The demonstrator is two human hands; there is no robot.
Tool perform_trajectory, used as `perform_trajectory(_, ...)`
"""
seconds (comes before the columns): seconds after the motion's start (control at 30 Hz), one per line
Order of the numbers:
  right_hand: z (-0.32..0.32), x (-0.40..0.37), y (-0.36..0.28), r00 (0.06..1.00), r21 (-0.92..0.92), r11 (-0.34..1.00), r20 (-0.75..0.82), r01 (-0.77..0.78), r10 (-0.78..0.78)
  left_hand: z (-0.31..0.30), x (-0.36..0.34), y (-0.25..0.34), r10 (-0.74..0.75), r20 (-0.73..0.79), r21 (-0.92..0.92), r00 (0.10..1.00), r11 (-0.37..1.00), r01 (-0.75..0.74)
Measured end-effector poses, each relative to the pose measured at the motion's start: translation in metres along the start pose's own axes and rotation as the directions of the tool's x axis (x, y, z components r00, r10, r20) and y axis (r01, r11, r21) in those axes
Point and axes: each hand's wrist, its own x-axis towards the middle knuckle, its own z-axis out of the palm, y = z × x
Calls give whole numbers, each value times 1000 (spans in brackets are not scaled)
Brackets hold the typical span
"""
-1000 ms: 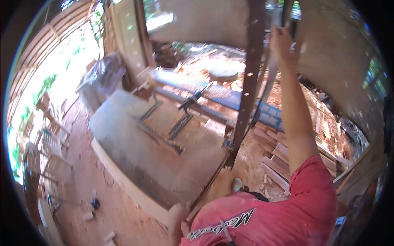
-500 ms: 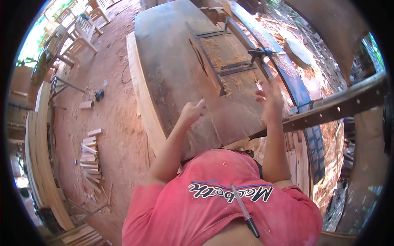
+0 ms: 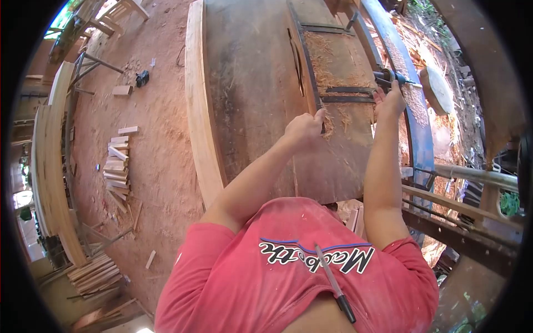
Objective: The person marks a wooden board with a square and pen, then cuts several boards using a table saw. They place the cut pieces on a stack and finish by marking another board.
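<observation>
Head view: the left hand (image 3: 304, 129) is curled into a fist, pressed against the metal rail (image 3: 307, 72) that runs toward 12 o'clock on the dusty saw table (image 3: 250, 83). At its 2 o'clock, the right hand (image 3: 390, 103) bends round a dark clamp handle (image 3: 388, 76); how firmly it holds, I cannot tell. Wood offcuts (image 3: 116, 161) lie at 9 o'clock.

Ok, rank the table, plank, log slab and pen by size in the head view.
1. the table
2. the plank along its edge
3. the log slab and the pen: unranked, since the pen sits far nearer the camera, on the shirt.
</observation>
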Motion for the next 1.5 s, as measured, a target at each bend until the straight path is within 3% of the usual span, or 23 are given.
perform_trajectory(0.1, 13, 31, 13, 998, 62, 998, -51, 32, -29, 6, 15, -11, 80, -12, -73, 997, 994, -80)
perform_trajectory(0.17, 19, 50, 19, 997, 224, 972, -50, 68, -58, 9, 19, -16, 116, -35, -114, 993, 986, -119)
perform_trajectory(0.3, 37, 52, 26, 991, 176, 984, -135, 34, -10, -2, 22, -16, 133, 35, -75, 990, 989, -130)
perform_trajectory(0.47, 37, 61, 40, 998, 102, 995, -63, -10, 16, -9, 15, -11, 119, 81, -76, 990, 991, -113)
perform_trajectory(0.53, 29, 64, 43, 998, -31, 997, 17, 65, -64, -2, 17, -16, 134, 54, -75, 989, 989, -130)
perform_trajectory(0.8, 29, 64, 38, 1000, 9, 1000, 15, 13, -13, -1, 13, -13, 136, -18, -35, 991, 990, -136)
perform_trajectory(0.97, 23, 72, 39, 1000, -2, 1000, 24, -14, 14, -7, 12, -9, 89, 44, -75, 995, 993, -86)
perform_trajectory(1.13, -8, 52, 36, 980, -17, 1000, 196, -11, 14, -1, 13, -13, 115, 0, -73, 993, 991, -114)
perform_trajectory(1.33, -46, 25, 58, 988, -82, 987, 57, -136, 141, 4, 18, -16, 140, -31, -72, 990, 987, -142)
perform_trajectory(1.5, -27, 44, 42, 993, 32, 998, 100, -61, 58, -5, 18, -12, 121, 46, -56, 992, 991, -118)
